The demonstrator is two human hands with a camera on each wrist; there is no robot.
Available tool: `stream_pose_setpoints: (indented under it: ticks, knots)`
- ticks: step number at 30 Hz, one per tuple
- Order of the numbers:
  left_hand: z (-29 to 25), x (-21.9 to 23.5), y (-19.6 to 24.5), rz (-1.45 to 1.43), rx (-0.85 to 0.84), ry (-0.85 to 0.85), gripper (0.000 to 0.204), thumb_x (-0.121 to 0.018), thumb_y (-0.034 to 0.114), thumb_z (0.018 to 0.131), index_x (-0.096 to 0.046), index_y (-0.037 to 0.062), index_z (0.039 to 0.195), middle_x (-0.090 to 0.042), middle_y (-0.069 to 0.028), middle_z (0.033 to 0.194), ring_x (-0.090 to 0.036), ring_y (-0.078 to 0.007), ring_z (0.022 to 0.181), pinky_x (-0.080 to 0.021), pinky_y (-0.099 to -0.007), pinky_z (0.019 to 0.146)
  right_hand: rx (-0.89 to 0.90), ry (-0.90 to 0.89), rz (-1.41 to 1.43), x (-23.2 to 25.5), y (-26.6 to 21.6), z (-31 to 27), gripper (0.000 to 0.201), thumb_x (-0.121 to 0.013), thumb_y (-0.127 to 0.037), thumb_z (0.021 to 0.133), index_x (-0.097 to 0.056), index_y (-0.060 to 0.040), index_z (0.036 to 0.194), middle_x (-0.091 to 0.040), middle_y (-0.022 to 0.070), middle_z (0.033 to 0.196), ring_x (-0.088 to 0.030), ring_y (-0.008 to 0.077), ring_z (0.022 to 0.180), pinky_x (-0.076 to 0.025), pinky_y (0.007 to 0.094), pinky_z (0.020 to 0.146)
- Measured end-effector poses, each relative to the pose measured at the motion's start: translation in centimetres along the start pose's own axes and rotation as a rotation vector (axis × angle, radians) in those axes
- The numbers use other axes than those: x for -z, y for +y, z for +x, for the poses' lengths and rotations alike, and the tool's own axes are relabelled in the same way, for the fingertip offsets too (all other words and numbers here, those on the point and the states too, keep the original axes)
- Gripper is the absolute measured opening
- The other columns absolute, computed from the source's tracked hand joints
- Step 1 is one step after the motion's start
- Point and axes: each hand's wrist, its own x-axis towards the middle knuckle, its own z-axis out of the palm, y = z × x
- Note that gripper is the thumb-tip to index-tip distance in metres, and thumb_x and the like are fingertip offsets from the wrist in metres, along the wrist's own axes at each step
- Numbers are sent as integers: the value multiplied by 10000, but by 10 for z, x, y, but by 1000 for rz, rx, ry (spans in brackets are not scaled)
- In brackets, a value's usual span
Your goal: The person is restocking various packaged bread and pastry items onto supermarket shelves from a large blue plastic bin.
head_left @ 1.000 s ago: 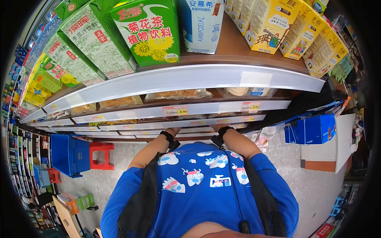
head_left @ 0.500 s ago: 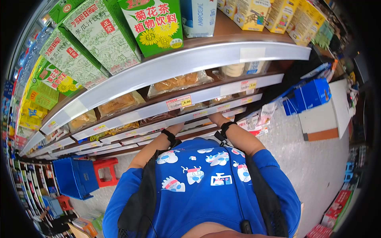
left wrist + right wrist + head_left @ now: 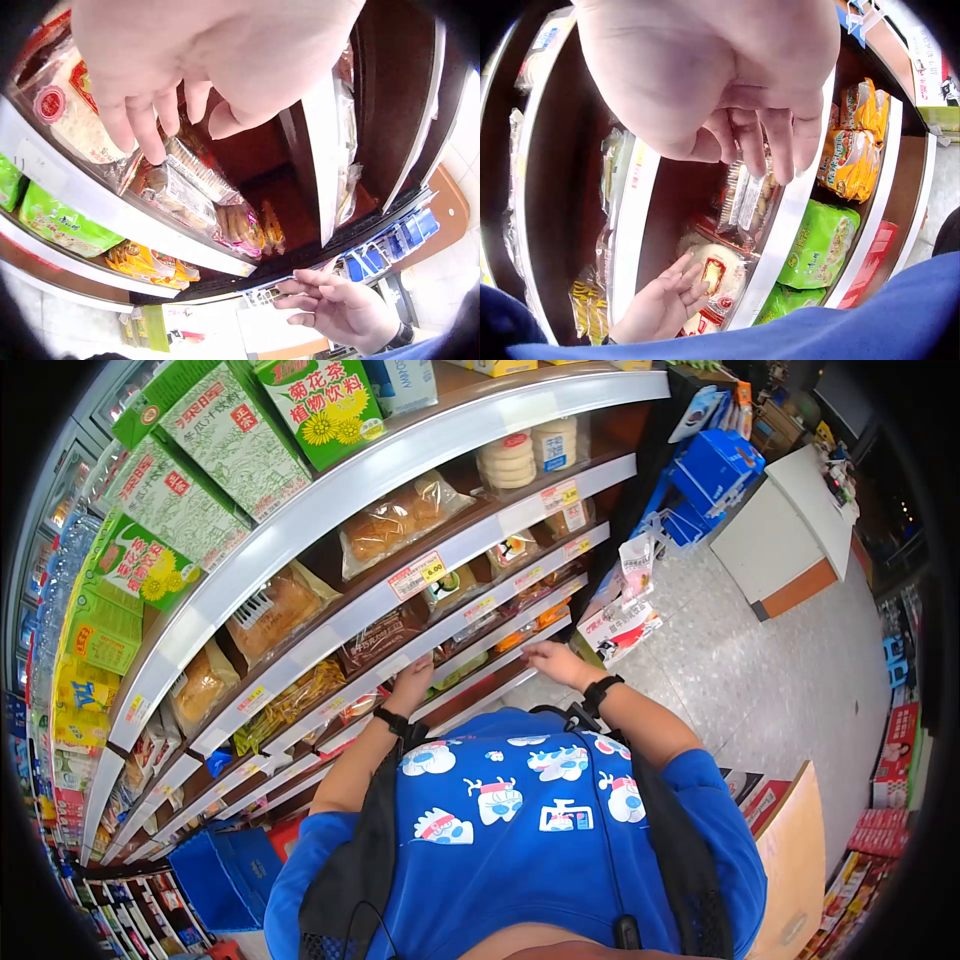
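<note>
My left hand (image 3: 412,685) is at the front edge of a lower shelf, with nothing in its grasp. In the left wrist view its fingers (image 3: 146,124) hang loosely over clear packs of biscuits (image 3: 180,191), beside a round white flatbread in a clear bag (image 3: 71,112). My right hand (image 3: 560,663) hovers at the right end of the shelves, fingers loosely bent and holding nothing. The right wrist view shows it over the shelf edge near the biscuits, while my left hand (image 3: 660,304) lies close to the bagged flatbread (image 3: 724,274).
Bagged bread (image 3: 405,520) fills the upper shelf, below drink cartons (image 3: 320,410). Green noodle packs (image 3: 821,244) and orange packs (image 3: 851,165) sit on the shelf below. A white counter (image 3: 785,525) stands right; a blue crate (image 3: 225,875) is at lower left.
The head view has swung, tilting the shelves and showing more of the lower ones. Both hands, earlier partly hidden at the shelf edges, now show; the right one has drawn out toward the right.
</note>
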Motion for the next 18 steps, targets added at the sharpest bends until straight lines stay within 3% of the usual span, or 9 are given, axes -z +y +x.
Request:
stream_pose_setpoints:
  ticks: [1,4,7,10,14,18]
  knots:
    - [-18,3,9,-32,28,-49,390,-528,205,941,-496,51,1299,-600,-20,1088,-578,-139,895,-469,-271,800,-30,-53,86,2,-3,-14,321,-514,-129,921,-580,7,1205,-655,112,1117,-622,200,1003,-479,297,891]
    - [-68,6,41,-47,145,-153,387,-537,172,936,-493,9,1285,-612,-64,1082,-587,-127,907,-478,-275,818,-60,-67,148,11,-14,-54,328,-518,-128,916,-577,22,1203,-665,121,1078,-639,165,922,-507,296,829]
    - [-112,6,32,21,184,-140,391,-537,205,948,-489,36,1297,-616,-46,1087,-587,-112,884,-484,-255,781,-70,-66,184,19,2,-82,341,-504,-126,926,-558,15,1231,-659,107,1095,-641,164,894,-502,291,833]
    - [-159,-5,17,-97,232,-20,390,-540,241,953,-496,67,1300,-620,-28,1090,-588,-112,873,-475,-239,759,-131,-83,220,26,15,-109,360,-481,-135,931,-538,6,1258,-649,91,1120,-640,168,893,-493,284,823]
    - [-236,-42,33,-117,266,132,392,-561,272,919,-524,117,1277,-622,-1,1111,-578,-105,876,-445,-266,761,-227,-56,348,29,29,-152,377,-449,-133,926,-526,-15,1276,-627,78,1161,-642,162,904,-475,264,778]
    - [-298,-79,28,-159,314,99,405,-524,295,939,-497,135,1311,-595,-14,1172,-577,-131,963,-425,-289,850,-259,-110,401,25,42,-191,365,-452,-135,930,-533,-26,1269,-626,74,1161,-645,164,907,-472,270,782]
